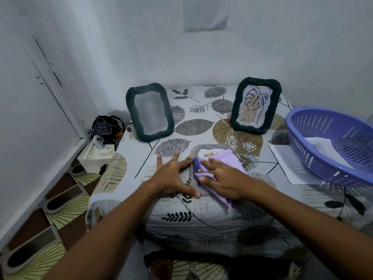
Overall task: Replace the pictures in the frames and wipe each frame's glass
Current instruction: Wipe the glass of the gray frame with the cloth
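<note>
A grey oval frame (212, 148) lies flat on the leaf-patterned table, mostly covered by a purple cloth (222, 158). My right hand (222, 176) presses the cloth onto the frame's glass with straight fingers. My left hand (173, 174) lies spread beside the frame's left edge, with its thumb against the near rim. Two dark green frames stand at the back: the left frame (149, 112) shows a blank grey sheet, the right frame (255, 105) holds a leaf line drawing.
A purple plastic basket (327, 146) holding white paper sits at the right, over a white sheet (286, 164). The wall runs close behind the frames. Left of the table stands a white box (94, 156) with a dark bag (106, 127) on the patterned floor.
</note>
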